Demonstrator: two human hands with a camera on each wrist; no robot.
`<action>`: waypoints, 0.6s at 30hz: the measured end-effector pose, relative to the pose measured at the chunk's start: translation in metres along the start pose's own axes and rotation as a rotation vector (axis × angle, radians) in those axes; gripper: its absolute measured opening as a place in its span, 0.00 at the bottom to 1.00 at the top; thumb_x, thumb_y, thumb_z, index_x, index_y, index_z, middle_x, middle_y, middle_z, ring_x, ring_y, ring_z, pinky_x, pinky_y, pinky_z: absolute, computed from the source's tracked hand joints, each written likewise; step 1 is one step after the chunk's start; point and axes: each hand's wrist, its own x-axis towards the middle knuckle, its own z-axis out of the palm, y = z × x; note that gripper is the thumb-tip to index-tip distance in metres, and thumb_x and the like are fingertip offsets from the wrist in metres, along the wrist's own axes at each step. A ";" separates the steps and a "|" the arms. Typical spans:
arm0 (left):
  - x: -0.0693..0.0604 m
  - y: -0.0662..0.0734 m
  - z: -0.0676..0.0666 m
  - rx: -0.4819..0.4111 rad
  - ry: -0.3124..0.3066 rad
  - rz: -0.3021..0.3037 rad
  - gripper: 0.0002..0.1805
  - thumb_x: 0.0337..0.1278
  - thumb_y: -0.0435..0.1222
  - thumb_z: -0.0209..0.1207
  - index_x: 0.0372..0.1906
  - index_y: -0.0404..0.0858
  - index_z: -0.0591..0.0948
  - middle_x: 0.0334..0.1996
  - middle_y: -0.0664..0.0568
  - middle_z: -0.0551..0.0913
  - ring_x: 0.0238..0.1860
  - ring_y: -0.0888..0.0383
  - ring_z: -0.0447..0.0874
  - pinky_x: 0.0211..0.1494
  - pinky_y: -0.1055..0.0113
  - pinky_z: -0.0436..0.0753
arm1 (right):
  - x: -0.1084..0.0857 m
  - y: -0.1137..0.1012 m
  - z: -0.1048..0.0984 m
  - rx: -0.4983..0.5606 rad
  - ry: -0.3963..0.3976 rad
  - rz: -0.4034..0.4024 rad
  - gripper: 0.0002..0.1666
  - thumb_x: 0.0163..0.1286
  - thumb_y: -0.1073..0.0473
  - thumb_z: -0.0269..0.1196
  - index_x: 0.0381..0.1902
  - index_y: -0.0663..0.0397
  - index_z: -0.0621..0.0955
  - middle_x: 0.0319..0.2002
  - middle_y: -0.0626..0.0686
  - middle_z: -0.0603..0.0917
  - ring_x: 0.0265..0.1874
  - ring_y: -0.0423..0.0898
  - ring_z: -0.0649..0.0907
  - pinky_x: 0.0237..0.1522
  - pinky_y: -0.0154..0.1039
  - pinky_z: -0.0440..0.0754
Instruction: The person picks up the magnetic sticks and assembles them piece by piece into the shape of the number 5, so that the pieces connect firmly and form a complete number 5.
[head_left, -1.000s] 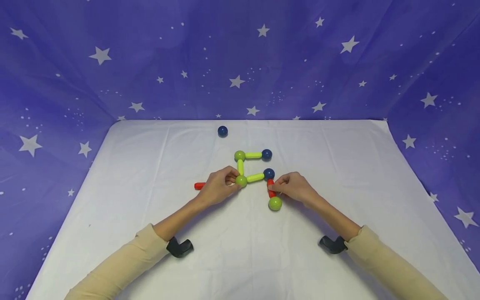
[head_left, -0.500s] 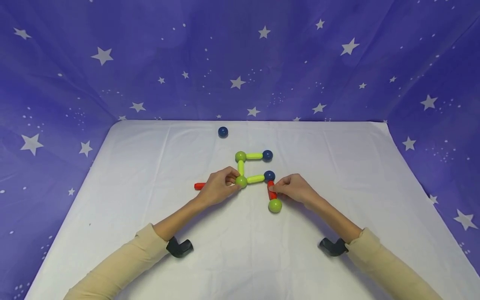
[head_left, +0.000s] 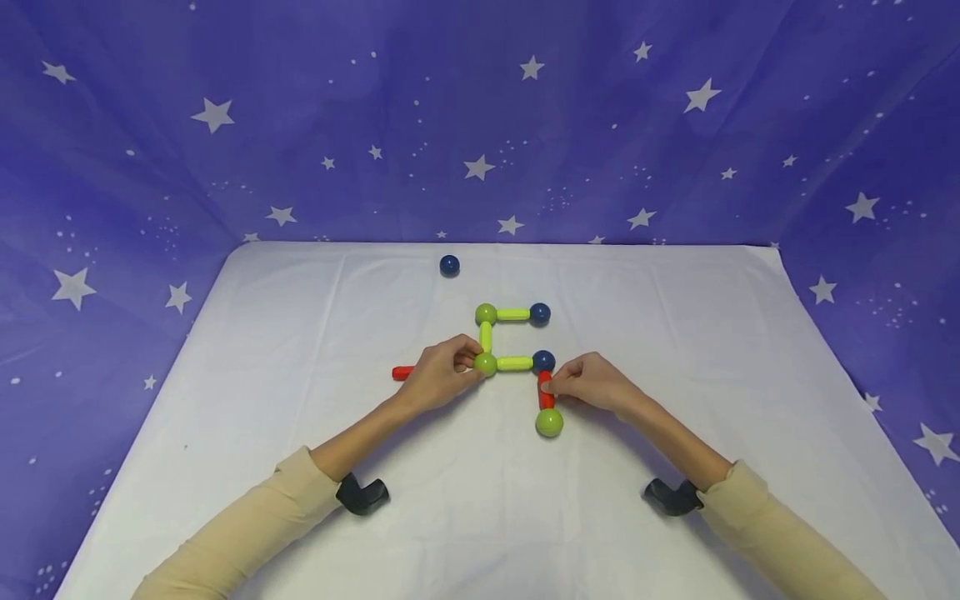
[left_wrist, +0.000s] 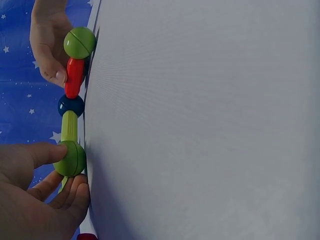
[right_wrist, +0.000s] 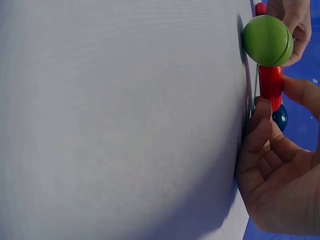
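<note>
My left hand (head_left: pixel 442 372) pinches a green ball (head_left: pixel 486 364) between thumb and fingers. From that ball one yellow-green rod (head_left: pixel 486 337) runs back to another green ball (head_left: pixel 486 314), and a second yellow-green rod (head_left: pixel 515 364) runs right to a blue ball (head_left: pixel 543 361). My right hand (head_left: pixel 592 382) pinches a red rod (head_left: pixel 546 392). Its far end meets the blue ball, and a green ball (right_wrist: pixel 268 41) sits on its near end. At the back, a yellow-green rod (head_left: pixel 513 314) joins the rear green ball to a blue ball (head_left: pixel 540 313).
A loose blue ball (head_left: pixel 449 266) lies near the table's back edge. Beside my left hand lies a red rod (head_left: pixel 402 372), partly hidden. White cloth covers the table (head_left: pixel 480 517); a starry blue curtain (head_left: pixel 420 125) stands behind. A dark device (head_left: pixel 363 495) hangs at each wrist.
The right hand has drawn the red rod and its balls slightly toward me, so the front yellow-green rod now lies straighter across. My left hand keeps its hold on the green ball.
</note>
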 end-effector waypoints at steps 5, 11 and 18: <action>0.000 0.000 0.000 -0.003 -0.003 0.003 0.15 0.56 0.28 0.68 0.48 0.32 0.81 0.42 0.48 0.85 0.44 0.55 0.83 0.50 0.64 0.83 | -0.002 -0.001 0.001 -0.006 -0.007 -0.007 0.10 0.62 0.54 0.69 0.31 0.56 0.87 0.25 0.50 0.80 0.25 0.45 0.75 0.28 0.35 0.72; 0.000 -0.001 0.000 0.004 0.002 -0.001 0.14 0.56 0.27 0.68 0.47 0.32 0.81 0.42 0.48 0.84 0.43 0.56 0.83 0.50 0.64 0.82 | -0.001 0.000 0.000 0.004 -0.022 -0.012 0.11 0.62 0.53 0.69 0.32 0.57 0.87 0.25 0.50 0.81 0.25 0.44 0.76 0.29 0.35 0.75; -0.001 0.000 0.000 -0.001 -0.004 0.013 0.14 0.56 0.27 0.68 0.47 0.32 0.80 0.42 0.47 0.85 0.43 0.55 0.83 0.50 0.64 0.83 | 0.003 0.003 -0.004 0.013 0.032 -0.025 0.18 0.65 0.49 0.69 0.36 0.59 0.80 0.25 0.52 0.79 0.24 0.45 0.77 0.28 0.36 0.74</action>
